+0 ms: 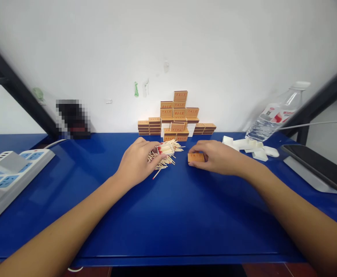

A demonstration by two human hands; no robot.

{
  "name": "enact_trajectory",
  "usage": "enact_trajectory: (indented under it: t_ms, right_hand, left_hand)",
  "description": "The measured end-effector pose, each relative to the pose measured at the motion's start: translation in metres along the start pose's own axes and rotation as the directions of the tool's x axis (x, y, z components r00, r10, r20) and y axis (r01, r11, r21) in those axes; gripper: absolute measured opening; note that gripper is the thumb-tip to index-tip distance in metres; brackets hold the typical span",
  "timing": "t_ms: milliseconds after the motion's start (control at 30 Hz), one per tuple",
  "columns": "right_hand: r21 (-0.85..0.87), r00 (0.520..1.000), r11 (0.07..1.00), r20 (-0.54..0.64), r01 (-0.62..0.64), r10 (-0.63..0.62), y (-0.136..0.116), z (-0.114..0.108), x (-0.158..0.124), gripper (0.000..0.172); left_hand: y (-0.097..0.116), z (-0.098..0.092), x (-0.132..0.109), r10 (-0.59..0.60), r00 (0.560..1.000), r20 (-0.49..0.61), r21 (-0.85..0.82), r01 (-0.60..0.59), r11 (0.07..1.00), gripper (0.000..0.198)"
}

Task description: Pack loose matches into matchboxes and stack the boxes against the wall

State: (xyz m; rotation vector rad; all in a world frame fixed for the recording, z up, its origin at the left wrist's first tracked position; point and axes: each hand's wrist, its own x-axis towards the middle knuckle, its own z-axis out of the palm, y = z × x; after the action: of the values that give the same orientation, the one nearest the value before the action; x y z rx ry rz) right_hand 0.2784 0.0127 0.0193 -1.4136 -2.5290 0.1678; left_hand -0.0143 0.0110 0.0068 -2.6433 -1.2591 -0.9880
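My left hand (138, 161) grips a white matchbox tray (166, 149) full of red-tipped matches, thumb in front and fingers behind. Under and around that tray lies a heap of loose matches (160, 164), with one match (156, 174) sticking out toward me. In my right hand (214, 156) is an orange matchbox sleeve (196, 157), pinched between thumb and fingers close to the table. The tray and the sleeve are apart. Behind both hands, a stepped stack of matchboxes (180, 112) stands against the wall; a few white trays show within it.
On the left lie a power strip (38, 157) and a blurred dark object (75, 119). At the right, a plastic bottle (274, 111) leans against the wall, near several white plastic pieces (244, 144) and a phone (321, 165) on a stand. All rest on the blue table (168, 223).
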Motion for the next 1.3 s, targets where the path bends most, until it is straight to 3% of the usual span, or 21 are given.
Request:
enact_trajectory:
  t_ms: [100, 233, 400, 667, 1300]
  right_hand:
    - [-0.032, 0.995, 0.999, -0.086, -0.042, 0.039, -0.003, 0.008, 0.003, 0.032]
    - [0.03, 0.968, 0.999, -0.25, 0.037, -0.028, -0.023, 0.028, 0.013, 0.02]
    - [0.016, 0.974, 0.996, -0.21, 0.087, -0.081, -0.04, 0.044, 0.027, 0.011]
    - [-0.042, 0.995, 0.998, -0.077, 0.054, -0.057, -0.031, 0.041, 0.026, 0.013]
    - [-0.151, 0.983, 0.977, -0.086, 0.148, -0.162, -0.014, 0.033, 0.008, 0.022]
  left_hand:
    - [0.0, -0.002, 0.002, -0.095, 0.995, -0.031, 0.016, 0.095, 0.995, 0.028]
    - [0.001, -0.003, 0.003, -0.138, 0.987, -0.087, 0.016, 0.14, 0.99, 0.025]
    - [0.0, -0.002, 0.003, -0.131, 0.987, -0.088, 0.005, 0.132, 0.991, 0.025]
    - [0.002, -0.001, 0.003, -0.11, 0.991, -0.077, -0.012, 0.11, 0.994, 0.027]
    - [0.001, 0.004, -0.001, -0.1, 0.995, 0.023, 0.002, 0.1, 0.995, 0.031]
